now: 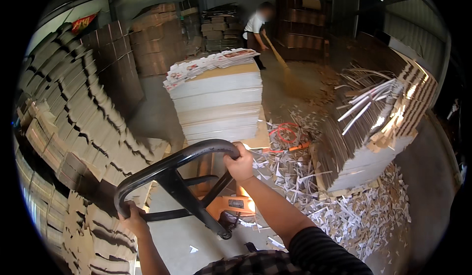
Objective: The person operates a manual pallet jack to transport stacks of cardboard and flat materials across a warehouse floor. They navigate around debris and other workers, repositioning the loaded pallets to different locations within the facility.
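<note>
Smooth grey floor (169, 243) runs through this dim, crowded storeroom, and right in the thick of it we have a black handle (183, 195), tilted across the person's front, both hands on it. Left hand (133, 222): wrapped round the loop's lower left corner. Right hand (239, 164): clamped on the upper right bend, farther forward, its bare forearm (275, 201) stretching out of a dark striped sleeve (317, 249). So the handle lies between the two, touching both.

Look at the shape of it: a thick, rounded tube, glossy along its top curve, with straight bars slanting down and a slim lever (202, 179) inside the loop. Just beneath and beyond sits the orange jack (235, 204), shiny where the light catches it.

Straight ahead, a squared block of white sheets (219, 100), edges finely layered, with printed sheets (209, 67) spread on top and a wooden base (260, 140) below. Over to the right, a red cord (287, 132) coils among crisp paper scraps (344, 221), and a ragged stack (351, 142) bristles with pale strips (368, 98). On the left, wavy columns of brown cardboard (73, 93) climb high. And at the back, a co-worker (254, 25) in a white top bends over a yellow broom (276, 54).
</note>
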Available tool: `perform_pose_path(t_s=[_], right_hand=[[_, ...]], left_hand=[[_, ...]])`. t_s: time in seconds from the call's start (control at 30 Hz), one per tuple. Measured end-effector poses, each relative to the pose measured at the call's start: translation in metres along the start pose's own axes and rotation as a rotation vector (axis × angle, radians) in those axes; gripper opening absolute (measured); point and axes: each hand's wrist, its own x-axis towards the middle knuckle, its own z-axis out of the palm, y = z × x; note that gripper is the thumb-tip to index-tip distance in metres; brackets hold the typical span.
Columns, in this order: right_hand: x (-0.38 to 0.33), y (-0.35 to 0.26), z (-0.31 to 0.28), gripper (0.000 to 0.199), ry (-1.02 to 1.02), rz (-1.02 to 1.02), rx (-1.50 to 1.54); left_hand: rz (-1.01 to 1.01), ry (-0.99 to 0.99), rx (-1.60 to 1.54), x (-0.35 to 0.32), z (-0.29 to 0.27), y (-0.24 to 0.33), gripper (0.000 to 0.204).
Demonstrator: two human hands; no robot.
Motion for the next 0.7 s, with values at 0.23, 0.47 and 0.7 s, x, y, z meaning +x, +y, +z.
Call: perform_pose_path(t_s=[0.23,0.47,0.7], right_hand=[[0.068,0.043,0.065,0.019,0.011,-0.16,-0.048],[0.131,0.095,0.111,0.018,0.031,-0.168,-0.081],[0.188,0.119,0.166,0.021,0.027,-0.101,-0.134]], left_hand=[[-0.004,0.035,0.143,0.092,0.047,-0.03,0.004],[0.022,0.001,0.195,0.166,0.109,-0.085,0.005],[0.01,-0.111,0.127,0.249,0.136,-0.149,0.003]])
